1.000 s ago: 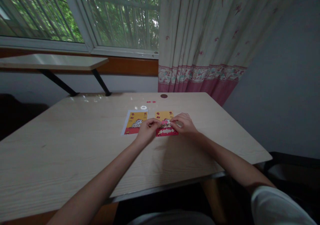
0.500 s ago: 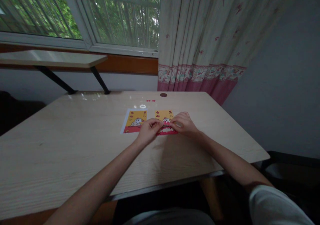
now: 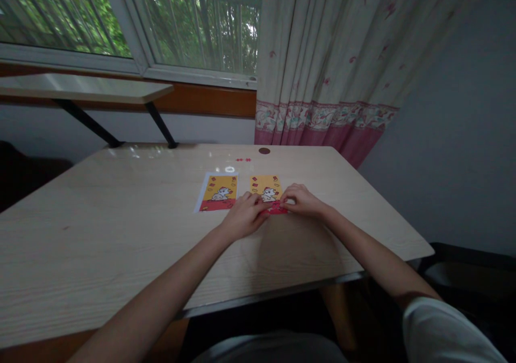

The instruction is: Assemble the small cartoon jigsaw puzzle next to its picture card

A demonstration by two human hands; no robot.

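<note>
A jigsaw puzzle [image 3: 264, 183] with a yellow top, a white cartoon animal and a red lower part lies on the table. My left hand [image 3: 246, 215] rests over its lower left edge, fingers stretched out onto the red part. At the lower right edge, my right hand [image 3: 302, 201] has thumb and forefinger pinched together on a red puzzle piece, mostly hidden by the fingertips. Left of the puzzle is a printed picture [image 3: 220, 186] of the same design with a white border. Two loose red puzzle pieces [image 3: 243, 160] lie farther back.
The wooden table [image 3: 133, 234] has a round brown grommet [image 3: 264, 151] near its back edge. A raised shelf [image 3: 88, 89] on black brackets stands at the back left. Behind are a window and a floral curtain [image 3: 322, 84]. A dark chair [image 3: 471, 271] is at the right.
The red strip held between both hands has come down onto the puzzle's lower part. My left fingers have flattened out over it, and more of the cartoon animal shows.
</note>
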